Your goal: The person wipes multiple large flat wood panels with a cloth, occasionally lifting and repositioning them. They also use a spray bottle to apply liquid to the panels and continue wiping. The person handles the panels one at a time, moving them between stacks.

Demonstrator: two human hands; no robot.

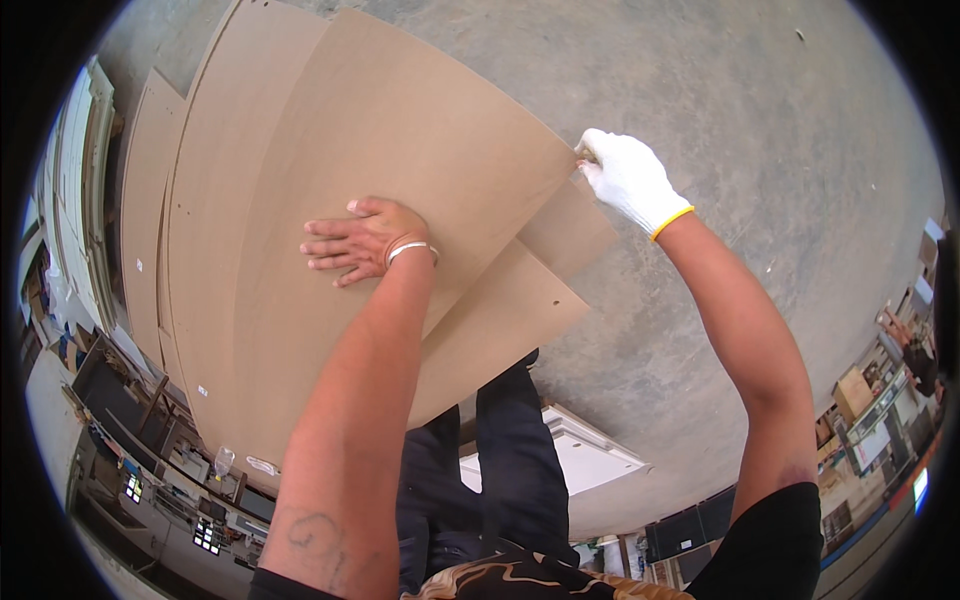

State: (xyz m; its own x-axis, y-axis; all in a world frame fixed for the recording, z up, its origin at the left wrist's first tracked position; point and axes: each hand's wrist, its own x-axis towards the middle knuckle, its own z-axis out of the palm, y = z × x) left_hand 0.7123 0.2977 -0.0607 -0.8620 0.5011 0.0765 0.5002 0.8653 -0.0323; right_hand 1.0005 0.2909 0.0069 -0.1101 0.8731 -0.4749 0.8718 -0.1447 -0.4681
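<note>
A large tan board [430, 120], smooth and thin, lies on top of other tan boards in front of me. My left hand [375, 240] is bare, with a white band at the wrist. It rests palm down on the top board, fingers spread. My right hand [630, 178] wears a white knit glove with a yellow cuff. Its fingers are pinched together at the board's right corner, around something small and brownish that I cannot make out. Below the top board, a lower board [530, 315] with a small dark hole sticks out toward me.
Grey concrete floor [740, 110] spreads to the right. White panels [590, 455] lie on the floor behind my legs. Stacked pale boards [92, 190] stand at the far left. A clear plastic bottle [224, 461] is at the lower left. Another person [915, 350] is at the right edge, among cluttered benches.
</note>
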